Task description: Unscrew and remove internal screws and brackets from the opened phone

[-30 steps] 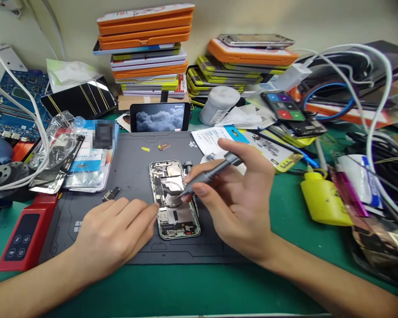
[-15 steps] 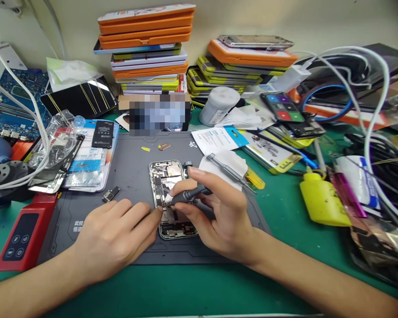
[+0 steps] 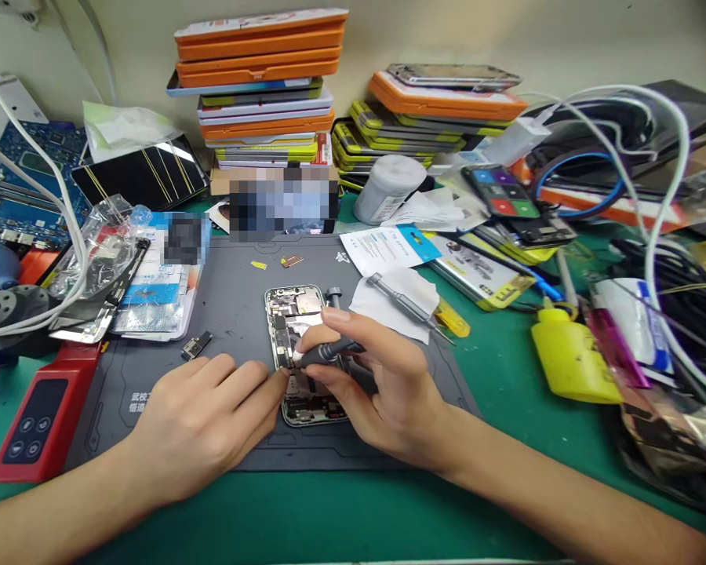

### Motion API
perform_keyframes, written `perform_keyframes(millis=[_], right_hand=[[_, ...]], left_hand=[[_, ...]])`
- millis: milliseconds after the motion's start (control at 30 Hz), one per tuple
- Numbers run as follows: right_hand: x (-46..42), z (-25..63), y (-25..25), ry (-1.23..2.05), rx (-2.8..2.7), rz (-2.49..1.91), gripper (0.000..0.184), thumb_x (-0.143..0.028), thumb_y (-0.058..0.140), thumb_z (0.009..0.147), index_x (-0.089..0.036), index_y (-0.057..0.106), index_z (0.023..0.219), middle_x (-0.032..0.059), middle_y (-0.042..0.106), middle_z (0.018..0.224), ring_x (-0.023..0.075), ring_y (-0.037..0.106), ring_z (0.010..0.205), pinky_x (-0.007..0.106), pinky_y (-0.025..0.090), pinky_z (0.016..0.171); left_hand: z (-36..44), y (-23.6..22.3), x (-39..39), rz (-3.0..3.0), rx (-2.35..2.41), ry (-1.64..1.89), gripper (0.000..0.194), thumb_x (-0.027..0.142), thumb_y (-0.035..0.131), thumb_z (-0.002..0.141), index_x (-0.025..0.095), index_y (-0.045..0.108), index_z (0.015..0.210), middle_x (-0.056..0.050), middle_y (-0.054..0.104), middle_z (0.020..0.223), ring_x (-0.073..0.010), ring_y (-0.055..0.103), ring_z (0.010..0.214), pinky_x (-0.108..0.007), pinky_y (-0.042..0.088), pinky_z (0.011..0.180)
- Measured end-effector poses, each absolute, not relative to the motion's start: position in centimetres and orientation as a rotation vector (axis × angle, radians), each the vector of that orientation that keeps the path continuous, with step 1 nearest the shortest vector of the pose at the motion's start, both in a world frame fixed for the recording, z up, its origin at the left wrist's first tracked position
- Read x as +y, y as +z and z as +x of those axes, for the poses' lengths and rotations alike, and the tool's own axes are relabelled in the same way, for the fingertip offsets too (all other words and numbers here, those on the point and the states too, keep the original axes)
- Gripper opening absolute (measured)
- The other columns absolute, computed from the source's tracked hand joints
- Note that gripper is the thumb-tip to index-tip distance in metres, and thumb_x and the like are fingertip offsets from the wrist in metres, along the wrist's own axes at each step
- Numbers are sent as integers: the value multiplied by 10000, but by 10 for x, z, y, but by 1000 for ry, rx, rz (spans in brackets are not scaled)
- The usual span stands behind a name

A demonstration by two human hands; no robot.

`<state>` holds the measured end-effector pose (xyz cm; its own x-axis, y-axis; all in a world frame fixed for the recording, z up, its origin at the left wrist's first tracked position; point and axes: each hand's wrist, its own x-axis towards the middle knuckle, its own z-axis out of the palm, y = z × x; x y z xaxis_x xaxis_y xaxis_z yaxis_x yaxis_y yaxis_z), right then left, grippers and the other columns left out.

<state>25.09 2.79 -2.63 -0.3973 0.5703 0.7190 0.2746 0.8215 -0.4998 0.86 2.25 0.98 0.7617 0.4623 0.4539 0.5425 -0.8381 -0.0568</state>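
An opened smartphone [image 3: 297,392] lies on the grey work mat [image 3: 235,275], its inner boards exposed. My right hand [image 3: 397,384] grips a dark grey, pen-like tool [image 3: 328,351] between thumb and fingers. The tool's whitish tip points down at the middle of the phone, where the fingers partly cover it. At the phone's left edge, my left hand [image 3: 212,424] is closed, fingertips pressed together against the frame. Whatever those fingertips might pinch is hidden. A small dark phone part [image 3: 197,345] sits just beyond the left knuckles.
A grey screwdriver [image 3: 403,300] rests on white paper right of the phone. A red device [image 3: 35,420] with buttons stands left, a yellow bottle [image 3: 573,353] right. Stacked orange boxes [image 3: 259,55] line the wall. White cables [image 3: 676,180] loop over the right side.
My right hand has shifted slightly left and down, with the tool tilted lower over the phone. My left hand and the phone stay in place.
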Motion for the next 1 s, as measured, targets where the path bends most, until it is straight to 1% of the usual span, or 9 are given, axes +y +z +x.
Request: perform_keyframes(millis=[267,367,533,600,700,733,800,867,1000], right_hand=[[26,251,-20,424,-2004,-642,771,-3,549,1034,-221,271,1719,166,675,1474,211,762,1194,352,693,1006],[28,251,-18,396,-2016,-640,746,-1,562,1024,-196,318,1701,162,705,1456,205,767,1198,347,681,1020],[30,252,-12,332,-2054,-629,673,-65,556,1057,-225,375,1685,137,748,1428,226,780,1200,380,699,985],[30,253,-9,338,-2053,-635,647,-53,533,1060,-228,410,1671,127,776,1371,211,792,1153,358,702,955],[30,254,-4,276,-2044,-659,585,-68,569,1061,-240,500,1615,88,829,1140,186,798,945,308,699,819],[29,254,-4,250,-2052,-665,565,-94,593,1064,-237,513,1605,88,828,1106,190,794,925,308,696,799],[29,254,-3,240,-2068,-665,561,-110,580,1076,-222,497,1619,118,819,1186,208,796,1022,333,697,852],[28,254,-3,271,-2067,-657,581,-58,519,1075,-210,478,1635,133,799,1267,207,784,1118,345,690,914],[27,255,-3,204,-2041,-656,557,-26,552,1045,-197,560,1574,93,811,1067,189,779,949,310,675,813]], left_hand=[[8,9,22,-2775,-791,-641,180,172,570,1103,140,746,1097,-18,803,911,-175,702,686,-366,472,587],[8,8,22,-2776,-791,-645,182,178,566,1107,143,744,1098,-13,800,905,-170,706,691,-359,478,598],[8,6,23,-2767,-791,-664,172,175,565,1107,145,734,1095,-12,795,897,-176,707,699,-363,480,596],[8,6,23,-2768,-790,-661,171,174,564,1108,145,732,1111,-9,794,898,-174,705,699,-363,472,589],[7,7,22,-2756,-790,-663,166,173,566,1105,144,726,1135,-5,787,892,-179,701,700,-366,462,585],[7,7,22,-2755,-793,-667,162,174,568,1104,145,724,1132,-6,786,895,-182,699,701,-369,461,584],[7,6,22,-2765,-794,-670,153,174,572,1101,146,720,1126,-8,787,901,-184,698,701,-373,458,582],[8,5,22,-2776,-793,-671,148,176,579,1098,145,718,1135,-6,788,902,-184,692,693,-375,454,576],[8,5,22,-2770,-796,-674,153,178,577,1096,146,718,1144,-7,790,914,-186,676,684,-379,449,573]])
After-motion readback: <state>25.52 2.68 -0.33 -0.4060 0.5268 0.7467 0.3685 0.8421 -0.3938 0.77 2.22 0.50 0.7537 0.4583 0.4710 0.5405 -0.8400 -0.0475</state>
